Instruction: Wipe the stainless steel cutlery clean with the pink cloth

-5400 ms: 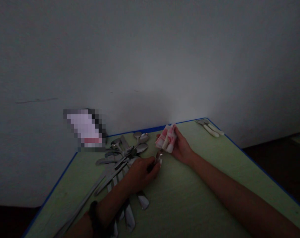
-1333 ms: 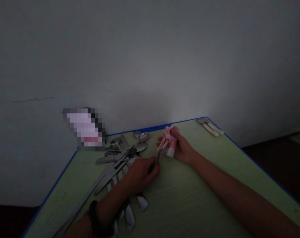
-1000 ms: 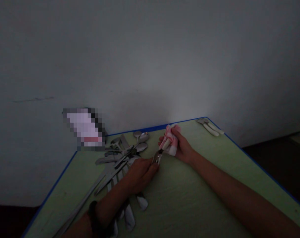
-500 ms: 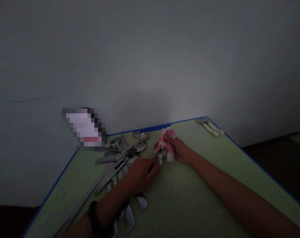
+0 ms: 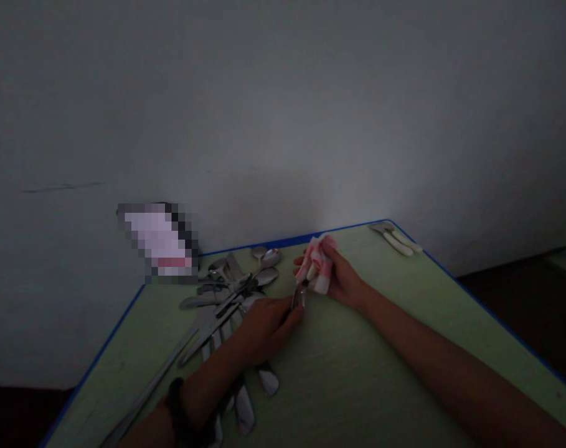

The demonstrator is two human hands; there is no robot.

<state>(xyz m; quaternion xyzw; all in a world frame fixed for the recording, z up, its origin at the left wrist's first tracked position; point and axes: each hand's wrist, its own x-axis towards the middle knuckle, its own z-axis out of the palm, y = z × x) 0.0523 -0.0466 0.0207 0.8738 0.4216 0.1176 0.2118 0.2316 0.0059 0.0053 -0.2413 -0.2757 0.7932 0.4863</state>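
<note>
My left hand [image 5: 271, 326] is closed on the metal end of a piece of cutlery [image 5: 299, 295]; its exact kind is hidden by my fingers. A pale part that looks like its handle rises into a pink-and-white cloth [image 5: 320, 255]. That cloth is bunched in my right hand [image 5: 345, 277], thumb on top, with some fingertips showing past its left side. Both hands are close together over the table. Just left of and under my left arm lies a loose pile of metal cutlery [image 5: 231, 292], with spoons and knives among it.
Two pale-handled utensils [image 5: 397, 239] lie at the far right corner of the green, blue-edged table [image 5: 380, 373]. A blurred-out phone-like device [image 5: 156, 239] leans on the wall at the far left corner. Long metal utensils [image 5: 147, 389] stretch toward the near left.
My right hand and the cloth have moved slightly up and right, away from my left hand, uncovering a pale part of the cutlery. My left hand stays nearly still.
</note>
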